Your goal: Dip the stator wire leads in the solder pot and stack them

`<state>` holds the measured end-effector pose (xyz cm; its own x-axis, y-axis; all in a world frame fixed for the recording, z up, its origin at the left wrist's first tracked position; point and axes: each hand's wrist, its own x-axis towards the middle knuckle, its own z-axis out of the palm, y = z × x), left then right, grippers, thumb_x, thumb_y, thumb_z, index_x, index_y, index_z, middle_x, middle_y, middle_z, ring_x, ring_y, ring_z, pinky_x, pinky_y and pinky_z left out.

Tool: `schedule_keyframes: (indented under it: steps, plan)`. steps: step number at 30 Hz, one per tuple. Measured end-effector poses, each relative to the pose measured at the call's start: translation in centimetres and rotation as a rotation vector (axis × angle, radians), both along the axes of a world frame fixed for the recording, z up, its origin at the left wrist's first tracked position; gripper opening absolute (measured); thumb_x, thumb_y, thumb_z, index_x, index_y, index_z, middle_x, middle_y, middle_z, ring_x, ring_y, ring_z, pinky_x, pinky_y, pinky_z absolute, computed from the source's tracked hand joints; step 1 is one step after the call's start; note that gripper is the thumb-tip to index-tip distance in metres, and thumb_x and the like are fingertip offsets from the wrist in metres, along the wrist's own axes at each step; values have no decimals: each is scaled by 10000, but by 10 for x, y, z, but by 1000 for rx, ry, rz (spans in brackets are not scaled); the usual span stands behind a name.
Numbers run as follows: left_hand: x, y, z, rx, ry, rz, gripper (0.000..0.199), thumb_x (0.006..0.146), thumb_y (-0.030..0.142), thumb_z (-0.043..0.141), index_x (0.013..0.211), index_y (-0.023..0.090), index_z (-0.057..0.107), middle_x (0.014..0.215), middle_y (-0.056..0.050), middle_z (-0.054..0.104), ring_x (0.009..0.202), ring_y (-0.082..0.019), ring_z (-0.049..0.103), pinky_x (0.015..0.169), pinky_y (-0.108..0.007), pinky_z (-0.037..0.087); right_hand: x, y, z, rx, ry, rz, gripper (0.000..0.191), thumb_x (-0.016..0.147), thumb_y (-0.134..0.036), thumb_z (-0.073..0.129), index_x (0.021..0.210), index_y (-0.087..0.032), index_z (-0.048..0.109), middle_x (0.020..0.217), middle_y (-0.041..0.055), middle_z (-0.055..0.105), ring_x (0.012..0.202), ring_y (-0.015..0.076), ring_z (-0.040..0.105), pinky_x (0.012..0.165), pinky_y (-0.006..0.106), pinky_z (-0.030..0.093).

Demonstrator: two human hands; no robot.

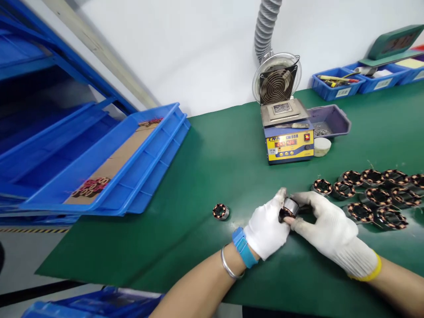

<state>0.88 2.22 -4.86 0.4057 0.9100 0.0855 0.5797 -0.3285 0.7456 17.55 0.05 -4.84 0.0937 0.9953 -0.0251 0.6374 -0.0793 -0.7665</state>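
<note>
Both gloved hands meet around one motor stator (291, 206), a metal ring with dark, copper-wound insides, held just over the green table. My left hand (267, 227), in a white glove with a blue wrist strap below it, grips the stator's left side. From the right, my right hand (326, 223), in a white knitted glove with a yellow cuff, closes on the other side; a bare fingertip shows near the ring's lower edge. A single stator (220, 212) stands on the table left of my hands. Several more stators (377, 197) are grouped to the right.
Behind my hands sits a blue and yellow solder pot (289, 143) with a fan (277, 86) and grey hose (266, 26). A purple tray (341, 121) and white round block (321, 147) adjoin it. Stacked blue trays (159, 150) stand left; small blue bins (338, 92) line the back.
</note>
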Motion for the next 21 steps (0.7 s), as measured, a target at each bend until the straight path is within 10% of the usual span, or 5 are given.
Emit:
schedule_keyframes:
  steps: [5,9,17,21]
  plan:
    - [-5,6,12,-466,-42,-14,210,787,268,547,869,167,712,721,-51,717,608,-199,660,568,-293,537,4,-1,7,-41,-96,-24,510,697,-532,669,1159,-318,647,1137,14,659,1003,285,640,823,492,543]
    - [-9,11,12,-721,-238,-116,192,788,256,559,885,151,687,670,-8,681,438,-87,516,427,-193,422,9,0,7,-72,4,-53,568,669,-535,707,1160,-257,648,1109,50,673,952,263,658,852,464,562]
    - [-56,19,55,-851,-464,-307,236,748,361,667,747,126,656,554,-36,643,413,-140,568,388,-222,429,9,2,20,-157,434,-75,624,602,-448,790,1099,-122,602,883,107,691,710,185,675,634,276,595]
    - [-46,17,53,-454,-531,-43,341,843,492,591,794,155,602,626,-49,663,485,-136,577,446,-222,408,8,0,22,-167,460,-98,622,608,-432,794,1109,-123,596,874,99,688,697,175,670,625,269,591]
